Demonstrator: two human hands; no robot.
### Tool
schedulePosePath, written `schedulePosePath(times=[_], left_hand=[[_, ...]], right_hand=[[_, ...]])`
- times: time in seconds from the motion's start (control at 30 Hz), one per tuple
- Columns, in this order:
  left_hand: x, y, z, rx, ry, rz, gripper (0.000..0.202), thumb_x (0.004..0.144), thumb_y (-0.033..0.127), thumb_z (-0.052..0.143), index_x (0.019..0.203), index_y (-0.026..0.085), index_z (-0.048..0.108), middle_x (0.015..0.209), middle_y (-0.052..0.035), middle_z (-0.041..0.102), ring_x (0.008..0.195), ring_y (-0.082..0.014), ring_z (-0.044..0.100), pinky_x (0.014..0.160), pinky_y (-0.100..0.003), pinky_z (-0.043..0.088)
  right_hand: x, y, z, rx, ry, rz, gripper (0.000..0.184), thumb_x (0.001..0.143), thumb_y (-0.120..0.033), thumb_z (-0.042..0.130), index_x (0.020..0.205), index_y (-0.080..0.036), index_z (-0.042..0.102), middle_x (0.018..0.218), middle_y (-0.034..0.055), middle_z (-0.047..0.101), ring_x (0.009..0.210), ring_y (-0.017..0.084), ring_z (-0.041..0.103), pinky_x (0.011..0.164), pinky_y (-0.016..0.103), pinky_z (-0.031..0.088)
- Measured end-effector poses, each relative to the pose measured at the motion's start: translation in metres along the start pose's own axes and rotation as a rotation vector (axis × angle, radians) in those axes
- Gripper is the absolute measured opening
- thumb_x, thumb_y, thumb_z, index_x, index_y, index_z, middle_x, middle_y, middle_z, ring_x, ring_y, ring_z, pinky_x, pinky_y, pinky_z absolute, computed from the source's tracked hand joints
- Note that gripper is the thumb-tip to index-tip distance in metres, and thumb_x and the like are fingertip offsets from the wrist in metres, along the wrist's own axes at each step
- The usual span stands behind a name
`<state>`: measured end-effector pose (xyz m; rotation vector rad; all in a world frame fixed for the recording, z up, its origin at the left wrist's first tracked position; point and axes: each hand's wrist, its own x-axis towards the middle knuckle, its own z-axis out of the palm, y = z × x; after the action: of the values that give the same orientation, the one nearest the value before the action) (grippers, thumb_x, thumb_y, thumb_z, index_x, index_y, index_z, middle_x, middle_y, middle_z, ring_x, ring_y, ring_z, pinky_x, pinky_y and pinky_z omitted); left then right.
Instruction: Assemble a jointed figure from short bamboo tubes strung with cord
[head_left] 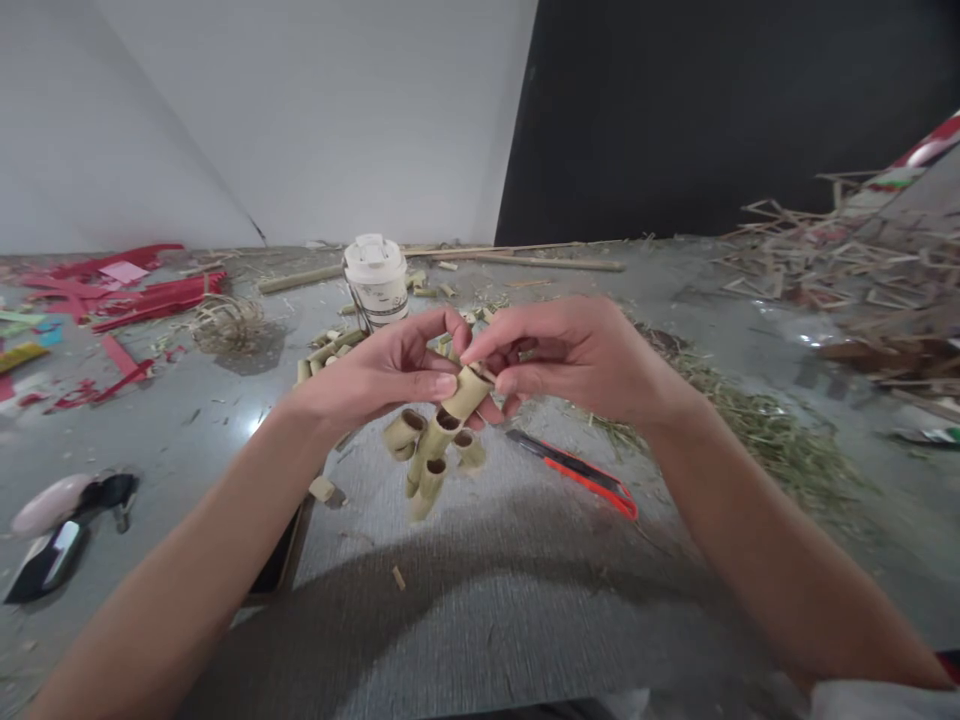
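Note:
Both hands meet above the middle of the grey floor. My left hand point(390, 375) is closed on a cluster of short hollow bamboo tubes point(429, 450) joined together, which hangs below the fingers. My right hand point(566, 355) pinches one more bamboo tube point(466, 393) at the top of the cluster, thumb and forefinger pressed on its end. Loose cut bamboo tubes point(326, 350) lie on the floor just behind my left hand.
A red and black utility knife point(574, 470) lies right of the cluster. A white lidded cup point(376, 280) stands behind. Red paper scraps point(127, 300) lie far left, bamboo sticks point(832, 260) and shavings point(757, 425) to the right, a phone point(281, 560) and dark tools point(67, 520) left.

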<state>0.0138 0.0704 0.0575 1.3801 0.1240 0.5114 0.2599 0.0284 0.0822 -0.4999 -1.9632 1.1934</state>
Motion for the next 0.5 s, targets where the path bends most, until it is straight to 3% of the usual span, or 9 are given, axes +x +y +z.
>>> schedulePosePath(times=[0.3, 0.5], left_hand=[[-0.0002, 0.0004, 0.0008, -0.012, -0.015, -0.017, 0.025, 0.102, 0.028, 0.080, 0.110, 0.022, 0.058, 0.105, -0.0097, 0.088, 0.092, -0.0225, 0.087, 0.079, -0.029, 0.068], [-0.0009, 0.0002, 0.0008, 0.025, -0.018, -0.029, 0.027, 0.100, 0.033, 0.082, 0.110, 0.022, 0.059, 0.106, -0.0121, 0.087, 0.093, -0.0263, 0.087, 0.082, -0.034, 0.070]], right_hand=[[0.0028, 0.0023, -0.0006, -0.021, -0.012, -0.097, 0.014, 0.096, -0.020, 0.084, 0.108, -0.018, 0.077, 0.087, 0.0005, 0.074, 0.075, 0.013, 0.073, 0.067, 0.025, 0.058], [0.0026, 0.0024, -0.0011, -0.057, -0.013, -0.108, 0.012, 0.098, -0.022, 0.082, 0.108, -0.018, 0.077, 0.086, 0.0007, 0.074, 0.074, 0.012, 0.071, 0.066, 0.024, 0.056]])
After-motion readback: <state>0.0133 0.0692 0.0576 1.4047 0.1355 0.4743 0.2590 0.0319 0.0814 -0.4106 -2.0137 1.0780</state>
